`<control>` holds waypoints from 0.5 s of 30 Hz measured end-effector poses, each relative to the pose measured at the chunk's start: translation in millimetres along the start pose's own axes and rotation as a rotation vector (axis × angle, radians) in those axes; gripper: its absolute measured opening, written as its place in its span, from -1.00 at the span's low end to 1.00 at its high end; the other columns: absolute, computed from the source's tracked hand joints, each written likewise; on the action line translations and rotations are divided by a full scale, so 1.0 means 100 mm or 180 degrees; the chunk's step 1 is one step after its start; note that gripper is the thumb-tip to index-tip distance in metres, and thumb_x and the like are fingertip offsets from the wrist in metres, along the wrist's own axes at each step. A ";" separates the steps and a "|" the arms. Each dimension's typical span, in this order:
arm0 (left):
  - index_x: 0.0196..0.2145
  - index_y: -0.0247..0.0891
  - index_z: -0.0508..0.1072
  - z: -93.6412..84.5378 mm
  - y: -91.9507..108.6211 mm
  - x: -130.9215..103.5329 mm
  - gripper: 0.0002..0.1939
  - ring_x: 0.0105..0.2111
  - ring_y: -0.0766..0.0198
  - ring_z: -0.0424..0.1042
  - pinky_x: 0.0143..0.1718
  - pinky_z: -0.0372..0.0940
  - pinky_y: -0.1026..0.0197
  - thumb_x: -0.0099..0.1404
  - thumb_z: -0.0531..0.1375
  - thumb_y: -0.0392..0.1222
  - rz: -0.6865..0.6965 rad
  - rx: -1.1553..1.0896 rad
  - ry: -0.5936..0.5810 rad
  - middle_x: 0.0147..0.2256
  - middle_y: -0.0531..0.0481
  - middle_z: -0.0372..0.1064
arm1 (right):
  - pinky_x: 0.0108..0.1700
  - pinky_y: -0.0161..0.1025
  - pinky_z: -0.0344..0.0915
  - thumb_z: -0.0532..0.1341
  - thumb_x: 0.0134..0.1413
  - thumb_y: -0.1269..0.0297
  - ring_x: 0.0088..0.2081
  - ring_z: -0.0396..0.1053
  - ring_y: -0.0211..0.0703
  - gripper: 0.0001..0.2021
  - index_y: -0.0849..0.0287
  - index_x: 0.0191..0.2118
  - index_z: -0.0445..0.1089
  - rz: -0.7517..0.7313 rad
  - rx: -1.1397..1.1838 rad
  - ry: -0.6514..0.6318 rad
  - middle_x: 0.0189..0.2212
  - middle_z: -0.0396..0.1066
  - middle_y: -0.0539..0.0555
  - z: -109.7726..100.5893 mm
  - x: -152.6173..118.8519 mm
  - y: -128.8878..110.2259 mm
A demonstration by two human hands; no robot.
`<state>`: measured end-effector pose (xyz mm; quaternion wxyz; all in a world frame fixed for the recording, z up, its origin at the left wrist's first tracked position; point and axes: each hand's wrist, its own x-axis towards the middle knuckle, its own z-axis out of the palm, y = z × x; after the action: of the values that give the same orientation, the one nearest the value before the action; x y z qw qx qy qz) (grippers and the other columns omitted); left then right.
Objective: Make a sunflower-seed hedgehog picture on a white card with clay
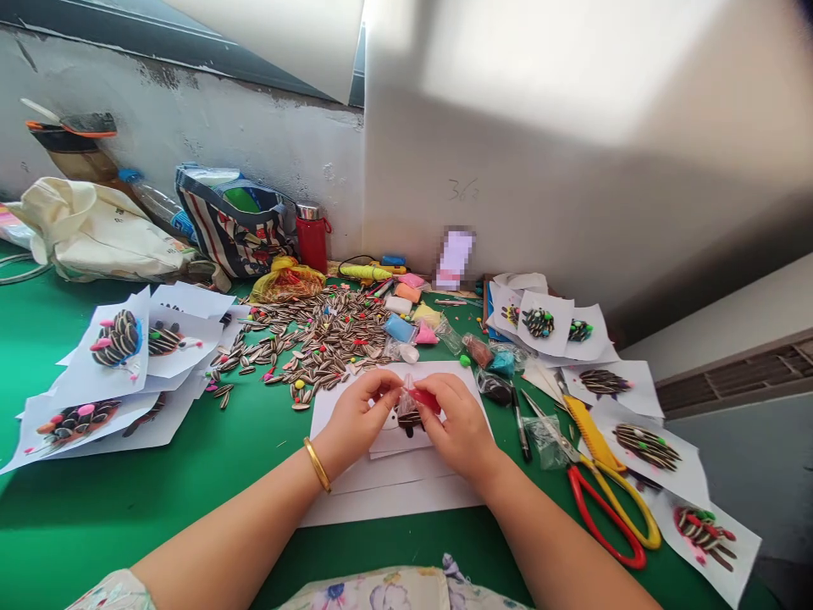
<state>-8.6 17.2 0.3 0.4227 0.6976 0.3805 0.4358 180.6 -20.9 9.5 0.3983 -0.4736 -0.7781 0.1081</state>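
Observation:
My left hand, with a gold bangle at the wrist, pinches the clear wrapper end of a small packet of red modelling clay. My right hand is closed round the red part of the same packet. Just below the packet, a sunflower-seed figure on white paper is partly hidden by my fingers. Beyond my hands lies a wide heap of striped sunflower seeds. Packets of coloured clay, among them a blue one, sit to the right of the heap.
Scissors with red and yellow handles, a black pen and a yellow utility knife lie to the right. Seed-picture cards are stacked at left and right. A red flask and bags stand by the wall.

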 end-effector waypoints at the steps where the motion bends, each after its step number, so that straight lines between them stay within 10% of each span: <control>1: -0.21 -0.22 0.48 0.00 0.00 0.00 -0.87 -0.23 0.25 0.44 -0.16 0.35 0.17 0.38 0.12 -0.22 0.0020 0.0016 0.0008 -0.26 -0.03 0.46 | -0.03 -0.02 0.34 0.13 0.24 0.44 -0.07 0.33 -0.02 -0.76 0.10 -0.01 0.34 -0.0008 -0.0010 -0.0001 -0.14 0.40 0.15 -0.01 0.00 0.00; 15: -0.11 -0.13 0.52 0.00 0.05 -0.07 -0.82 -0.23 0.23 0.48 -0.18 0.36 0.19 0.34 0.22 -0.11 0.0187 0.1169 -0.0223 -0.21 0.02 0.53 | -0.08 -0.07 0.32 0.07 0.30 0.38 -0.14 0.35 -0.04 -0.85 0.13 -0.10 0.36 -0.0052 -0.0161 -0.0050 -0.20 0.43 0.15 0.00 -0.01 -0.02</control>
<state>-10.3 9.7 2.9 0.2884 0.7886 0.4181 0.3466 179.4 -22.5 9.7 0.3809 -0.4762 -0.7875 0.0889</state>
